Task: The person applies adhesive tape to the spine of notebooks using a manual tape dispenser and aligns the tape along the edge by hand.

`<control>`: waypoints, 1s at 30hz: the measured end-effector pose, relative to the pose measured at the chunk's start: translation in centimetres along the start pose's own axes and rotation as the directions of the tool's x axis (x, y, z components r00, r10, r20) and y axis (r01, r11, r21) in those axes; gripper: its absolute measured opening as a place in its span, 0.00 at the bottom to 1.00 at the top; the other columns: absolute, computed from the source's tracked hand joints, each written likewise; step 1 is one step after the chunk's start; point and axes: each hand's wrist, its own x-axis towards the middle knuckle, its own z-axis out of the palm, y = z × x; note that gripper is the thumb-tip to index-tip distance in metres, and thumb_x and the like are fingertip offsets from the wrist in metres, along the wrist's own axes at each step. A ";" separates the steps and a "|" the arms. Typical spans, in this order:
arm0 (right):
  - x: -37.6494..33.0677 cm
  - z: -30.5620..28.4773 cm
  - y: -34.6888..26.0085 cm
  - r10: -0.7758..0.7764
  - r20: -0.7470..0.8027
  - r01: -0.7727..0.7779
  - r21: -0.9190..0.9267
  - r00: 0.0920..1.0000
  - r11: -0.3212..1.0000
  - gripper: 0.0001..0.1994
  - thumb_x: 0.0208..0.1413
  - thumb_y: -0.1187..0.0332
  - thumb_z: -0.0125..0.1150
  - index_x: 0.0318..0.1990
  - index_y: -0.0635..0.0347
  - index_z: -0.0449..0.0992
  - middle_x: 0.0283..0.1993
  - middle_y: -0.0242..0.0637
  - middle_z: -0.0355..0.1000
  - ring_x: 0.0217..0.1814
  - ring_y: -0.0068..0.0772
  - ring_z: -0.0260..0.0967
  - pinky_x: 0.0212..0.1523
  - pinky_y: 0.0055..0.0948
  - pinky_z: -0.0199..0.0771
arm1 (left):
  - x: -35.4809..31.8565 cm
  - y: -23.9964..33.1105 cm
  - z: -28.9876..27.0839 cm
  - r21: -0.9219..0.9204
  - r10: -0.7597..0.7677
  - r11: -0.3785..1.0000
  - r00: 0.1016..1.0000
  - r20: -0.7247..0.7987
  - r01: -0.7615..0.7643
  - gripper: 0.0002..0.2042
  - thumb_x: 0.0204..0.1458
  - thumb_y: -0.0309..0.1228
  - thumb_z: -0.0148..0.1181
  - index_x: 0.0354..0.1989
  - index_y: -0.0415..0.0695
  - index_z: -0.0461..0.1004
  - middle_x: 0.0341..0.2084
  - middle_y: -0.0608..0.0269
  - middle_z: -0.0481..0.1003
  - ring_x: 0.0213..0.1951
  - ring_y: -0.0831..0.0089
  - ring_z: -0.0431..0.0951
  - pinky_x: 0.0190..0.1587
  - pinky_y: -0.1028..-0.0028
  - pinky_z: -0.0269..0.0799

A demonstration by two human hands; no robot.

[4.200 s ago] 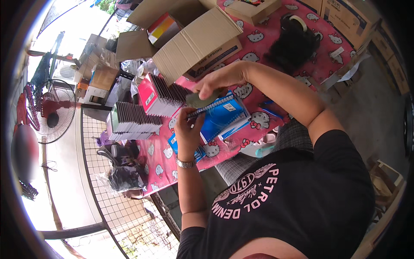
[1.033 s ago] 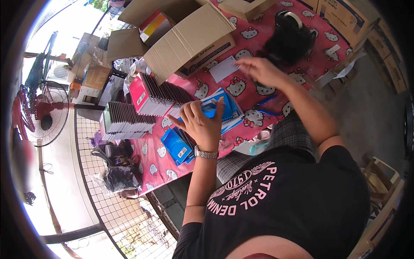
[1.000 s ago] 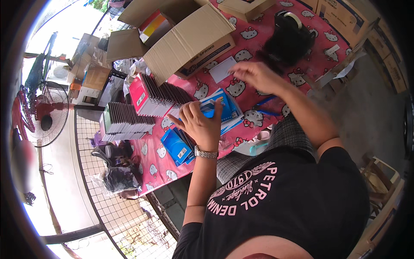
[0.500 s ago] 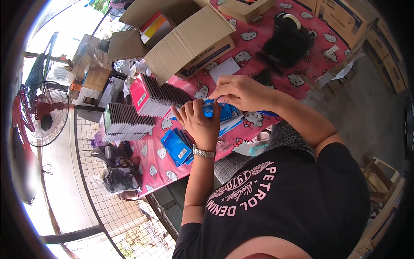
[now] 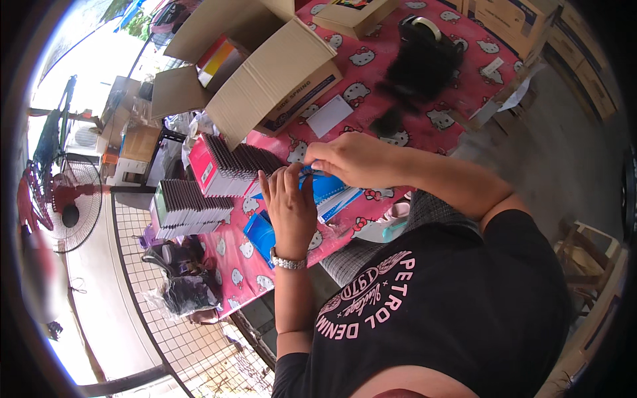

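Note:
A blue notebook (image 5: 326,188) lies on the table before me, its pages showing along the near edge. My left hand (image 5: 289,204), with a metal watch at the wrist, curls its fingers and thumb over the notebook's left end. Close beside those fingertips, my right hand (image 5: 350,159) pinches at the notebook's far edge. Whatever sits between its fingertips is too small and covered to make out. Partly behind my left hand, more blue notebooks (image 5: 260,232) are piled. Beyond it stand a tall stack of pink-covered notebooks (image 5: 204,166) and a stack of green-covered ones (image 5: 159,209).
An open cardboard box (image 5: 279,73) stands at the far side, with a white card (image 5: 330,117) near it. A black bundle (image 5: 424,63) with a tape roll lies at the far right. Bags (image 5: 189,292) sit at the table's left edge; a fan (image 5: 70,205) stands beyond.
The whole view has shifted slightly. My right hand stays at the notebook's far edge, its fingers now bent lower and closer to my left hand. The left fingers remain on the notebook.

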 end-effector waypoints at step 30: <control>5.1 -4.6 4.8 0.177 0.650 -0.104 -0.149 0.739 0.983 0.34 0.55 0.39 0.60 0.53 0.65 0.74 0.53 0.43 0.70 0.55 0.34 0.67 0.52 0.31 0.67 | 0.1 0.8 -0.1 -0.072 -0.088 0.994 0.996 -0.014 0.087 0.17 0.41 0.36 0.75 0.37 0.44 0.76 0.37 0.60 0.75 0.44 0.56 0.72 0.47 0.58 0.65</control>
